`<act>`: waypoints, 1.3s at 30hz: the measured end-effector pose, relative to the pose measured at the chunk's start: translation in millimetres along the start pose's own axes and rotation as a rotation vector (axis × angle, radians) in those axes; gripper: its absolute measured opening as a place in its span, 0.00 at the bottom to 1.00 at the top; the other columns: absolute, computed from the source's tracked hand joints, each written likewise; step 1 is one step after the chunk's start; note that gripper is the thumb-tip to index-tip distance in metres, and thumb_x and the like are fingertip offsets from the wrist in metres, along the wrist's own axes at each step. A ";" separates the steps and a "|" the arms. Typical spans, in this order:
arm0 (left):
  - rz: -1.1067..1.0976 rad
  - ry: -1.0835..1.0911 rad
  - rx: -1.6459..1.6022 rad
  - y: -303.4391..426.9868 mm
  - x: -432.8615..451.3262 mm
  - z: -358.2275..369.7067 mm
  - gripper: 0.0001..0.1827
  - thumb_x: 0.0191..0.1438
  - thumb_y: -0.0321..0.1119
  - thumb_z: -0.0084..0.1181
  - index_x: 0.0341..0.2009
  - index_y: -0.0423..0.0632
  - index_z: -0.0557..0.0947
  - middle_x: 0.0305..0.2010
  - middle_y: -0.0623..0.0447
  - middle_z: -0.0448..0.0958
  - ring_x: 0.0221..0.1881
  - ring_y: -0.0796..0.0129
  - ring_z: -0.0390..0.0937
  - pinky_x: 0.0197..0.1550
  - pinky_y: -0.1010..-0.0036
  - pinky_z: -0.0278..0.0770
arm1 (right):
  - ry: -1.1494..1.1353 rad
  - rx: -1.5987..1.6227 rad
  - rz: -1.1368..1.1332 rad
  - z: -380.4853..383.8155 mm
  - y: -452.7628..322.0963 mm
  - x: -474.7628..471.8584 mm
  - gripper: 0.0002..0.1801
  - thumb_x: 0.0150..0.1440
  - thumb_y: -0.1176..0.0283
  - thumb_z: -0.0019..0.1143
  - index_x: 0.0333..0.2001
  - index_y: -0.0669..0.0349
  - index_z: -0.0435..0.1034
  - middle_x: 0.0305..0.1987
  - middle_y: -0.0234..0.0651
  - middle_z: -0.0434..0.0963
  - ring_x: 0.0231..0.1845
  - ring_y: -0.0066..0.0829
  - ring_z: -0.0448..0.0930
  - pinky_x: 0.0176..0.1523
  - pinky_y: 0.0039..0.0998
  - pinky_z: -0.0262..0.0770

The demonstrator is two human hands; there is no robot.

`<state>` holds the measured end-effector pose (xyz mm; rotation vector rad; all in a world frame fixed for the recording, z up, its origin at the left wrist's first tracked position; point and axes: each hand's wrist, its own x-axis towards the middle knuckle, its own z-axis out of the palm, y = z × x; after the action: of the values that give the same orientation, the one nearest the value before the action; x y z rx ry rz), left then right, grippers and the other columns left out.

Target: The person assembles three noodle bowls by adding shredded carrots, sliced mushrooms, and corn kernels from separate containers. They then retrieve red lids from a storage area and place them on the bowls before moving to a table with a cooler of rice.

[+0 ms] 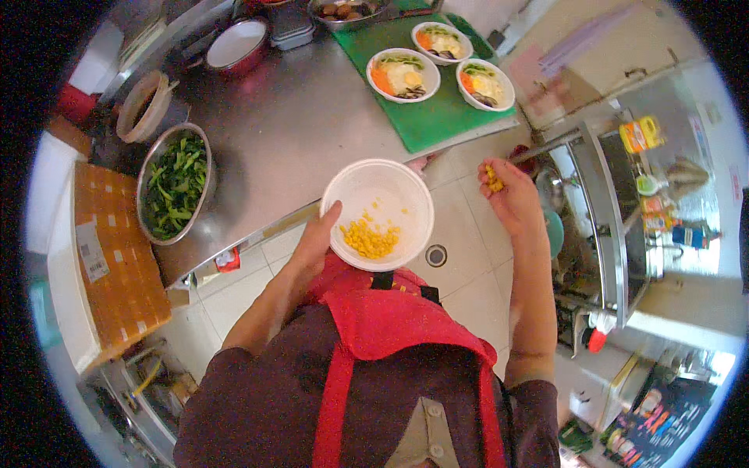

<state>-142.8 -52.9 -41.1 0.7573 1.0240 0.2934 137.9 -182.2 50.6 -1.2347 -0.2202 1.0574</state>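
A white bowl (404,187) is gripped at its left rim by my left hand (316,237), the thumb over the edge. Loose yellow corn kernels (370,238) lie in the lower part of the bowl. Out to the right, over the floor, my right hand (512,193) holds a small cluster of corn (493,179) in its fingers. Three white bowls of food stand on a green cutting board (430,131) beyond: a left one (404,76), a back one (442,43) and a right one (485,85). Egg, orange shreds, green vegetable and dark strips show in them.
The steel worktop (287,123) carries a metal bowl of leafy greens (175,187) at left and a red bowl with white inside (237,47) behind. A cardboard box (120,245) stands by its left end. At right is a sink unit (608,216); a floor drain (436,255) lies below.
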 end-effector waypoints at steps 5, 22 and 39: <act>0.084 0.201 -0.017 24.2 29.6 10.6 0.31 0.53 0.51 0.43 0.51 0.37 0.63 0.44 0.45 0.72 0.41 0.62 0.74 0.41 0.66 0.73 | -0.114 -0.275 0.026 12.7 -35.7 100.8 0.10 0.54 0.70 0.45 0.33 0.67 0.67 0.27 0.32 0.69 0.26 0.21 0.68 0.26 0.20 0.63; 0.204 0.706 -0.439 34.5 69.9 49.3 0.31 0.54 0.49 0.41 0.51 0.33 0.62 0.44 0.42 0.71 0.43 0.60 0.72 0.43 0.68 0.70 | -1.262 -1.803 -0.663 48.9 -27.4 333.1 0.05 0.50 0.75 0.45 0.31 0.64 0.67 0.33 0.44 0.70 0.36 0.43 0.71 0.41 0.34 0.68; 0.435 1.140 -0.924 -52.7 78.7 242.5 0.32 0.54 0.47 0.43 0.53 0.33 0.60 0.50 0.41 0.67 0.49 0.59 0.69 0.47 0.68 0.68 | -1.769 -1.507 -0.820 42.5 -37.5 388.0 0.17 0.41 0.83 0.50 0.38 0.60 0.67 0.39 0.41 0.72 0.44 0.41 0.71 0.49 0.34 0.66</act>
<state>97.7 -151.2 -57.1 -0.1352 1.5514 1.5732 338.3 139.1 -51.2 -0.7153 -2.9675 0.8168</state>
